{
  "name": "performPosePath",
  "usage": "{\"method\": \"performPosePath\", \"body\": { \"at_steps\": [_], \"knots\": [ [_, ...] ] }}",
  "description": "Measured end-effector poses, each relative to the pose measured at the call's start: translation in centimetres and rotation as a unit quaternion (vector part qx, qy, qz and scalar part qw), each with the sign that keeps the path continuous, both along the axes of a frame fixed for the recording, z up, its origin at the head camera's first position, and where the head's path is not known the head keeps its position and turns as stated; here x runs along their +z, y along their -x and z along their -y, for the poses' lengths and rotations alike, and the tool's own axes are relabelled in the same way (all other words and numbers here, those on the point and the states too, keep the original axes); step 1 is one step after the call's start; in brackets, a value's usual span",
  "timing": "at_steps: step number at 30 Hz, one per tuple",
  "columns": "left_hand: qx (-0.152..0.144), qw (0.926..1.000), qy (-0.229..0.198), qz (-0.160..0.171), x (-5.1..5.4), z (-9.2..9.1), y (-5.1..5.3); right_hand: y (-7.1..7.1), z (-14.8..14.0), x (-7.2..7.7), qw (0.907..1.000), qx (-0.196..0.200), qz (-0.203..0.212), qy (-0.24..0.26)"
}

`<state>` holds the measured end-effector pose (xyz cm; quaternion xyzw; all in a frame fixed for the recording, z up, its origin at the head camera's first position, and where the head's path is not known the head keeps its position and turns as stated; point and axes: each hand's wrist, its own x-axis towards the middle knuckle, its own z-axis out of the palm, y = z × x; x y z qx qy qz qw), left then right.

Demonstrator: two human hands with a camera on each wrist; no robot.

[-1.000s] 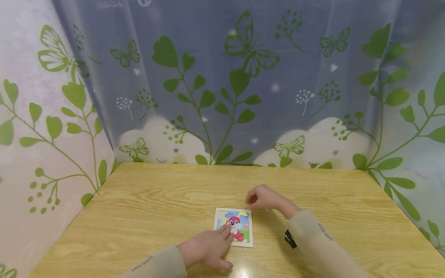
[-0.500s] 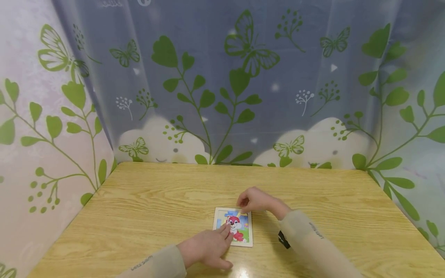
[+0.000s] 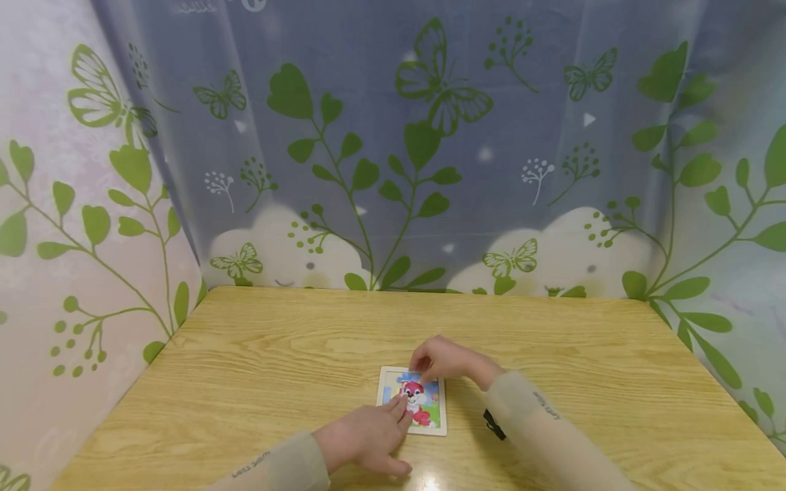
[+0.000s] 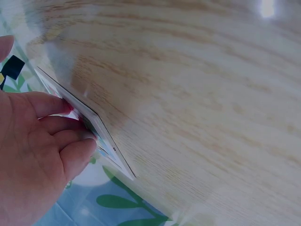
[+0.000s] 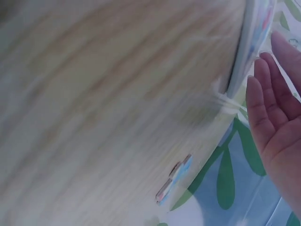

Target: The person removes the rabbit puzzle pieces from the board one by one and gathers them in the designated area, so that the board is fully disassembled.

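A small square picture puzzle, a red-and-white rabbit within a pale frame point(image 3: 434, 431), lies flat on the table. My left hand point(image 3: 371, 440) rests straight fingers on its lower left part; the left wrist view shows the hand point(image 4: 37, 141) against the frame point(image 4: 107, 137). Above the puzzle's top edge is my right hand point(image 3: 447, 358), fingertips bent down at the upper part and covering some of it. In the right wrist view, that hand's point(image 5: 280, 113) fingers look loosely extended near the frame point(image 5: 240, 54), with no piece visible between them.
A loose blue puzzle piece point(image 5: 175, 180) lies on the table beside the puzzle, seen in the right wrist view. The wooden table point(image 3: 276, 341) meets patterned curtains point(image 3: 381, 136) at its back and sides. A black item point(image 3: 494, 424) hangs at the right sleeve.
My right hand has moved left from beside the puzzle's upper right corner to over its top edge. The yellow part there is now mostly covered. My left hand has stayed in place.
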<state>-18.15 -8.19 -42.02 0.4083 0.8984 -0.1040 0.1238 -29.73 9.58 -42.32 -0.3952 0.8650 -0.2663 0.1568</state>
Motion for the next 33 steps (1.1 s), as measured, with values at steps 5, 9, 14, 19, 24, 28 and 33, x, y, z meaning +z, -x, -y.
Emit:
{"method": "performPosePath", "body": {
  "at_steps": [5, 9, 14, 19, 24, 28, 33],
  "knots": [
    [0.002, 1.0, 0.0, 0.007, 0.1, 0.0, 0.0, 0.1, 0.2, -0.4, 0.9998, 0.011, -0.01, -0.016],
    [0.001, 0.9999, 0.001, 0.011, 0.0, 0.0, 0.1, 0.1, 0.3, -0.5, 0.9991, 0.019, -0.022, -0.031],
    [0.0, 1.0, 0.003, 0.009, 0.0, -0.1, 0.1, 0.2, 0.4, -0.5, 0.9979, 0.032, -0.033, -0.047],
    [-0.003, 0.9999, 0.008, 0.006, 0.0, -0.1, 0.2, 0.2, 0.6, -0.4, 0.9968, 0.041, -0.035, -0.059],
    [-0.01, 0.9999, 0.01, -0.01, -0.1, -0.1, 0.1, 0.2, 0.7, -0.2, 0.9949, 0.047, -0.045, -0.078],
    [-0.013, 0.9996, 0.01, -0.023, 0.0, -0.1, 0.0, 0.2, 1.0, -0.1, 0.9917, 0.052, -0.058, -0.102],
    [-0.013, 0.9993, 0.015, -0.032, 0.0, -0.2, 0.0, 0.1, 1.6, 0.2, 0.9905, 0.05, -0.048, -0.119]
  ]
}}
